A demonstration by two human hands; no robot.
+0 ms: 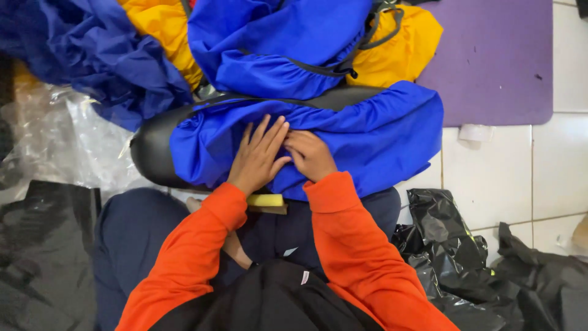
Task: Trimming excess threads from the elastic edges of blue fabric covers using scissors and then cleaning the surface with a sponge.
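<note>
A long black padded seat [150, 150] lies across my lap, mostly wrapped in a bright blue fabric cover [373, 132]. My left hand [257, 156] rests flat on the blue cover with its fingers spread. My right hand [311, 154] sits right beside it, fingers curled and pressed into the same fabric; whether it pinches a fold I cannot tell. Both sleeves are orange. A yellow foam edge [265, 200] shows just under my left wrist.
More blue covers [275, 43] and yellow fabric [401, 52] are heaped behind the seat. A purple mat [496, 61] lies on the white tiled floor [490, 178] at the right. Crumpled black plastic bags [465, 257] sit at the lower right, clear plastic [67, 135] at the left.
</note>
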